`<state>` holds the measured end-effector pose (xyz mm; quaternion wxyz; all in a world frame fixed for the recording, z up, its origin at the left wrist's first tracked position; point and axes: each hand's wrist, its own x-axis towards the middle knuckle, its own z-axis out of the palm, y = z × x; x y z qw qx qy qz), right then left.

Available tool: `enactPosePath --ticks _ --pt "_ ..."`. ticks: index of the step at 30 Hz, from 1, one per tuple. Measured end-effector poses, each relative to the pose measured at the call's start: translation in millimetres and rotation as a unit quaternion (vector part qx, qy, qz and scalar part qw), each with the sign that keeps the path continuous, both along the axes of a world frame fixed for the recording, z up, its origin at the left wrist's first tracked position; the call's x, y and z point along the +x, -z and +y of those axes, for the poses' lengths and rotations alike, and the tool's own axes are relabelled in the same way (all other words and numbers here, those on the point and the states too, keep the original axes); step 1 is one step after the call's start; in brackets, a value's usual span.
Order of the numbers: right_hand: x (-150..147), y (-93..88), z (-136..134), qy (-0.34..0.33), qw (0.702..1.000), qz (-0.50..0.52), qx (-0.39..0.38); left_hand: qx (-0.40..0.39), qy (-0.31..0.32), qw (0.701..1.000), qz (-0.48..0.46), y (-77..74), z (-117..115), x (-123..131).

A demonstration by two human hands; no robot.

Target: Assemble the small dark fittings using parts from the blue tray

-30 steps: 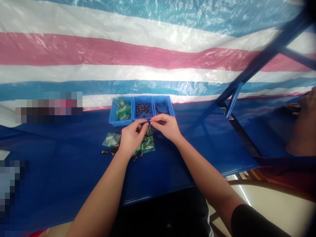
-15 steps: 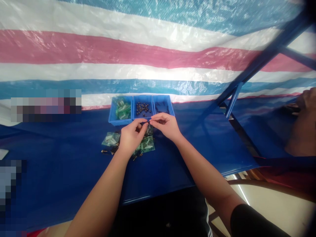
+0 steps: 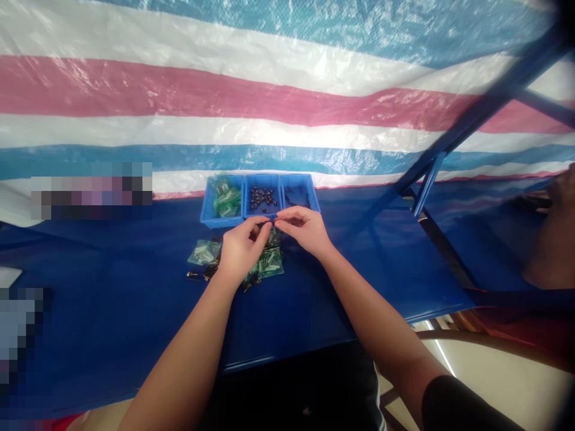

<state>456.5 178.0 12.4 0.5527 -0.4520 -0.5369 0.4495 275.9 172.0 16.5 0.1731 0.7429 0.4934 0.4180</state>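
Note:
My left hand [image 3: 244,244] and my right hand [image 3: 305,229] meet fingertip to fingertip just in front of the blue bins. Thumb and fingers of each are pinched together on something small and dark, too small to make out. Below and around my left hand lies a pile of green-tinted plastic bags [image 3: 271,263] with pale pieces inside, and dark and brass-coloured screw-like parts [image 3: 209,273]. Behind my hands stand a left bin [image 3: 203,206] of green bags, a middle bin [image 3: 248,211] of small dark-and-brass parts, and a right bin [image 3: 314,191] with thin dark pieces.
A blue-covered table [image 3: 148,299] carries everything. Striped plastic sheeting [image 3: 269,108] hangs behind it. To the right, a blue metal frame [image 3: 453,143] slants across, and another person's arm [image 3: 552,233] shows at the edge. Blurred blocks hide areas on the left.
The view has shifted slightly, so the bins and pile sit a little further right. My hands keep the same pinched pose. The other person's arm at the right has moved a little.

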Motion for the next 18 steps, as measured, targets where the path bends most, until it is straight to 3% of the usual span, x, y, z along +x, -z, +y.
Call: enactPosePath --ticks 18 --pt "2.6 -2.7 -2.3 -0.031 0.997 -0.044 -0.058 0.005 0.001 1.0 0.007 4.0 1.1 -0.4"
